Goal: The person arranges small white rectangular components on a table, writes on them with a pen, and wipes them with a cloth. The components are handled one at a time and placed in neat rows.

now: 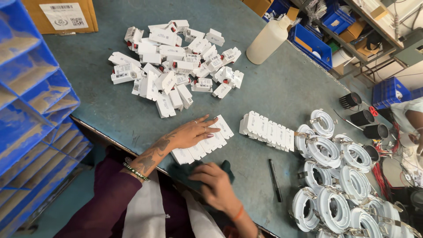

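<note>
Row of flat white rectangular plastic modules (207, 142) lies at the tabletop's near edge | left hand (192, 132) rests flat on it, fingers spread | right hand (216, 181), blurred, grips a dark green cloth (183, 169) just beside | second white row (267, 130) to the right | black pen (275, 180) near | loose white pile (176, 66) toward the far edge.

On the table (132, 119): heap of modules (176, 61) at twelve o'clock, bottle (267, 39) at one, module row (267, 131) centre, ring fittings (339, 176) at four, pen (275, 180) at five, left hand (189, 134) on flat-laid modules (207, 141), bins (31, 101) at nine.
</note>
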Demonstrator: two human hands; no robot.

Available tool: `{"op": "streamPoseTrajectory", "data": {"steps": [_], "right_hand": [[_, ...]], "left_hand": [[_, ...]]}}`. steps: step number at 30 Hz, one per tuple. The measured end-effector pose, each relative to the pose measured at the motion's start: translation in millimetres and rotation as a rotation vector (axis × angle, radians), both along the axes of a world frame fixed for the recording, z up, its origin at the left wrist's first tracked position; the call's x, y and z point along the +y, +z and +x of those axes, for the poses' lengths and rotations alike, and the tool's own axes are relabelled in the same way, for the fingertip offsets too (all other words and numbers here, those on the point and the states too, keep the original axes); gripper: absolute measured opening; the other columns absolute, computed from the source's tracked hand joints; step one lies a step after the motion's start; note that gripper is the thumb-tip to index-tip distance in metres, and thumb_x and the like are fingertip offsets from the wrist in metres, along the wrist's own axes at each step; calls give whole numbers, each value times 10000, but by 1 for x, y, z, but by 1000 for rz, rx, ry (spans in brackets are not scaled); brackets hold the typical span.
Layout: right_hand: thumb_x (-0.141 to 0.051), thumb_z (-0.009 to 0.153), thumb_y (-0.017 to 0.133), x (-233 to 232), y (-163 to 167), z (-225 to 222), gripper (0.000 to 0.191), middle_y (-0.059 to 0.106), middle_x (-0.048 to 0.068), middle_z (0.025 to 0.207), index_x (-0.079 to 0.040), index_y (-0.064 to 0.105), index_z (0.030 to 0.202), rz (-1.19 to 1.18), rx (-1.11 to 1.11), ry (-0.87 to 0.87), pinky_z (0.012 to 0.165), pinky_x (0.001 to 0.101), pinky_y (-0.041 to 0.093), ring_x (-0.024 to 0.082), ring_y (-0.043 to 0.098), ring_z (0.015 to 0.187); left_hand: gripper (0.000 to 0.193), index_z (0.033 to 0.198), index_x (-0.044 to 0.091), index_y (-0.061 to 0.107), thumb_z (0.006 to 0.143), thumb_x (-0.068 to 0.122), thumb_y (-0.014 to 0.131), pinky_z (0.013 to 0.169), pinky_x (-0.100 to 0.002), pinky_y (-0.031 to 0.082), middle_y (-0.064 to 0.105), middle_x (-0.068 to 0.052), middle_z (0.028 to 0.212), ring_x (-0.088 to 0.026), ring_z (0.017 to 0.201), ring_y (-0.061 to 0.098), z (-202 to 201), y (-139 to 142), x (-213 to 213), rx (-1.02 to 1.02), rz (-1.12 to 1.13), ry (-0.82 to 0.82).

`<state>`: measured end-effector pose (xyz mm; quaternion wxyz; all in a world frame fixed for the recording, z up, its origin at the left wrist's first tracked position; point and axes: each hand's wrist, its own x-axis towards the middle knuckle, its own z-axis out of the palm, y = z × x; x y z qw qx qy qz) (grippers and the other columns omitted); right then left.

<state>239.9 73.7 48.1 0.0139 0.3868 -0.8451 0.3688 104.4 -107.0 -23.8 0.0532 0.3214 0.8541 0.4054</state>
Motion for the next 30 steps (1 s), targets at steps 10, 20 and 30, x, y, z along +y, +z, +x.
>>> {"op": "streamPoseTrajectory", "data": {"steps": [10,20,30], "right_hand": [[70,723,518,20,10,-51,455,687,171,1184,-15,736,1112,-169,292,-372,1003,446,490,361,640,1127],[64,625,518,37,-8,-18,408,733,145,1044,-47,768,928,91,-30,-173,942,413,549,336,677,1007],[89,714,481,51,56,-40,418,727,125,1066,-8,755,1014,-254,331,-688,795,292,529,220,703,923]], "left_hand": [[471,1515,221,467,1053,276,539,1245,-447,303,386,-3,1612,-300,1569,265,1,-13,7,149,3,79],[413,1458,257,536,1053,205,472,1192,-443,306,330,19,1639,-303,1522,263,4,-5,12,107,-56,57],[531,1520,199,492,999,100,485,1208,-458,288,332,-46,1657,-355,1531,254,4,3,1,122,222,63]]}}
